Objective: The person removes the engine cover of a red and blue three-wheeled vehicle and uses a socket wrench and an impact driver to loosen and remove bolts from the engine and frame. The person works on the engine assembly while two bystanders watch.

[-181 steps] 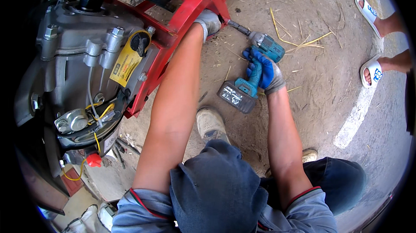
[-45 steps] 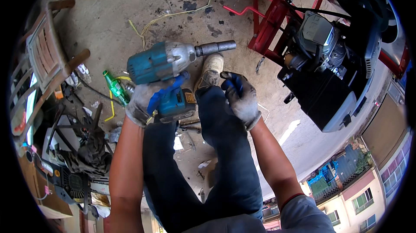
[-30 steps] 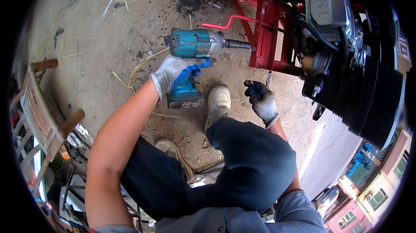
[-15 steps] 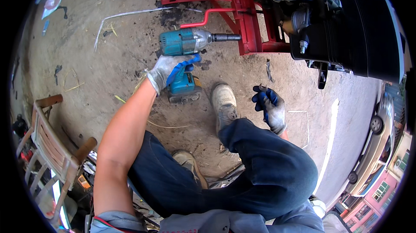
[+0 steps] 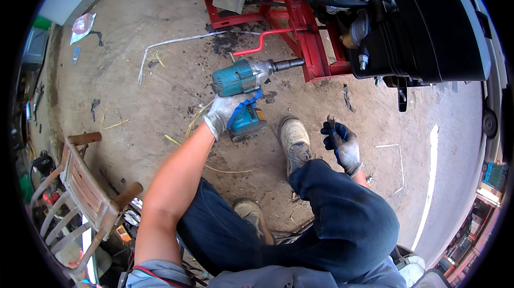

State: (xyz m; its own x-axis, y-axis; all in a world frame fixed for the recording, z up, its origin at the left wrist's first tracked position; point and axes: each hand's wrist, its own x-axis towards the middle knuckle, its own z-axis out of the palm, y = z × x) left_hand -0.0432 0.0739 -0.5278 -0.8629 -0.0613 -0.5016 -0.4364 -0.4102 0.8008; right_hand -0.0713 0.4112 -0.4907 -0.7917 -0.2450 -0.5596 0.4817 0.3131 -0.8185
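My left hand [image 5: 226, 111], in a grey and blue work glove, is closed round the grip of a teal cordless impact wrench [image 5: 234, 79]. Its long dark socket [image 5: 289, 64] points right, the tip close to the foot of a red metal stand [image 5: 316, 60]. Gloved as well, my right hand [image 5: 348, 151] is held above the ground beside my right knee. Its fingers are closed on a small metal spanner [image 5: 332, 123], whose jaw end sticks out past them; the rest is hidden in the hand.
A machine with a large black housing [image 5: 433, 31] rests at the stand, upper right. A red crank handle [image 5: 262, 41] juts out left of the stand. A wooden chair [image 5: 88, 181] stands at left. My boots [image 5: 295, 133] are on the dirt floor, with a paved road [image 5: 455, 143] beyond.
The whole view has shifted, so things appear further right. The impact wrench's socket now tilts slightly upward. My right hand has turned a little, and more of the spanner shows.
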